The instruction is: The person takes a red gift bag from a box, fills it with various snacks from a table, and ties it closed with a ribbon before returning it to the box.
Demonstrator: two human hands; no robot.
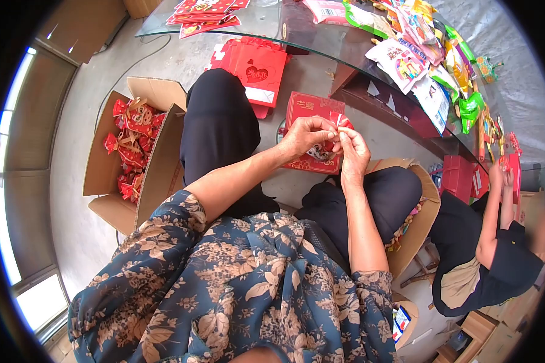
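My left hand (309,134) and my right hand (353,148) meet in front of my knees, fingertips pinched together at the neck of a small red candy pouch (322,152). The pouch has a cartoon print, and my hands partly cover it. Its gathered red top with a pale ribbon (339,120) sticks up between my fingers. Whether each hand grips ribbon or cloth is too small to tell. Just behind the pouch is a red gift box (303,106) with gold print.
At my left stands an open carton (157,163) of tied red pouches. Red gift bags (263,69) stand ahead. The glass table (321,48) carries several snack packets (399,60) and red cards (203,15). Another carton (427,218) is by my right knee; a co-worker (490,254) sits beyond.
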